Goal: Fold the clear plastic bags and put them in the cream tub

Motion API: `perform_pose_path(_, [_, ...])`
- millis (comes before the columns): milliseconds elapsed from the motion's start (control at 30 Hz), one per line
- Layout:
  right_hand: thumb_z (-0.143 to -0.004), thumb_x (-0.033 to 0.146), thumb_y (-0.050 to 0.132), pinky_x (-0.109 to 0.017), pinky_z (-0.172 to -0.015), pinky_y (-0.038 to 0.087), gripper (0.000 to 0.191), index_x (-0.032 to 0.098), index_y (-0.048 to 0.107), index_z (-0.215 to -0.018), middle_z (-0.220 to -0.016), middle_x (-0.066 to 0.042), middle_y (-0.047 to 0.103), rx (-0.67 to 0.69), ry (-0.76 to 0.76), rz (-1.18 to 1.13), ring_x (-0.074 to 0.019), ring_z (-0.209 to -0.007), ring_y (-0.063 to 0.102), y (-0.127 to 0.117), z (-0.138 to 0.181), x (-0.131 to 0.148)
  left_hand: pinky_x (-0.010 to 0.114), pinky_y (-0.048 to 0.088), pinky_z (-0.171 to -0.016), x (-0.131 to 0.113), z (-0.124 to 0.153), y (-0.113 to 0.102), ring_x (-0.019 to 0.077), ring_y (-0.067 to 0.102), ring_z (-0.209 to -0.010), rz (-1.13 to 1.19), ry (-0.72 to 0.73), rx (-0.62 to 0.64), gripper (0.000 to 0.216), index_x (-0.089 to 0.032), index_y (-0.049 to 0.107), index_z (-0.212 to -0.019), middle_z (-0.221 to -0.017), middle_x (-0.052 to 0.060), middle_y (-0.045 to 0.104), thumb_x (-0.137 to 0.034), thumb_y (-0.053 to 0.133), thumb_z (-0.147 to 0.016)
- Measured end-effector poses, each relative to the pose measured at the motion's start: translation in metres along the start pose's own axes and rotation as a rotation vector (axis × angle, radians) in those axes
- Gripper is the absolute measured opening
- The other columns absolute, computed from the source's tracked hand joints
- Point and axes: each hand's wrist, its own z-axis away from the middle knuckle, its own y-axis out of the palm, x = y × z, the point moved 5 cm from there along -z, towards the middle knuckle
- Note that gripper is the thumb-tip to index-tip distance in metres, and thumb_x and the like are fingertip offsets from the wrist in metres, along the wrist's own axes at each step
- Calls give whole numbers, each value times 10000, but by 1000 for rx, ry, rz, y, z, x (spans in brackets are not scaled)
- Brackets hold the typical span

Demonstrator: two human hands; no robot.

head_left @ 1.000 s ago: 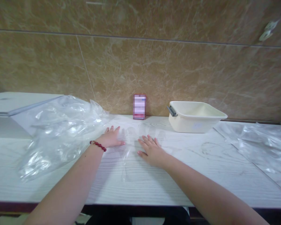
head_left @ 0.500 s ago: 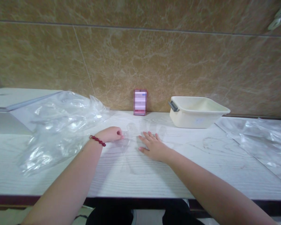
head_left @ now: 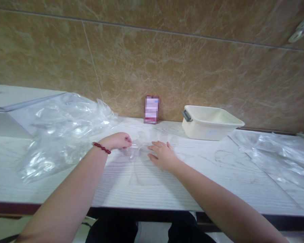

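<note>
A clear disposable plastic glove lies on the white wood-grain table, its rounded finger outlines towards the wall; it is faint against the tabletop. My left hand, below a wrist with a dark red bead bracelet, is closed in a pinch on the glove's left edge, where the film is lifted and wrinkled. To the right, my right hand rests palm down over the glove with its fingers spread.
Crumpled clear plastic bags lie at the left beside a white box. A phone leans on the marbled wall. Right of it stands a cream plastic bin with a grey handle. More clear plastic covers the far right.
My left hand has shifted slightly left and drawn the glove's edge up into wrinkles. The right hand stays on the film, fingers a little more bent. The camera view has tilted slightly.
</note>
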Motion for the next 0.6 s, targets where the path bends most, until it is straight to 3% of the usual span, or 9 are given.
perform_pose_path(100, [-804,290,336,-384,-873,270,293,224,561,-980,-1021,-60,544,-61,-44,22,-192,-979,446,-17,-12,11,216,338,-525,-3,1,-1,135,496,-594,28,48,-7,282,-137,576,-721,-644,20,580,-350,466,-572])
perform_pose_path(233, [-768,198,356,-312,-762,350,290,253,591,-928,-916,-49,568,40,-65,70,-173,-866,492,-25,-26,23,211,323,-518,-2,1,-1,123,481,-566,22,62,11,245,-153,583,-676,-596,1,566,-330,451,-572])
perform_pose_path(333, [-759,188,363,-306,-722,369,299,282,606,-906,-903,-45,563,92,-60,72,-177,-838,499,-17,-27,30,212,313,-504,0,1,-1,122,478,-556,31,44,-1,266,-151,584,-693,-590,1,562,-354,458,-575])
perform_pose_path(600, [-771,190,368,-313,-742,361,315,295,564,-994,-885,-50,532,15,-157,10,-173,-844,479,9,-16,38,208,298,-458,-2,-1,3,115,462,-531,131,59,12,254,-147,543,-695,-599,3,530,-366,467,-592])
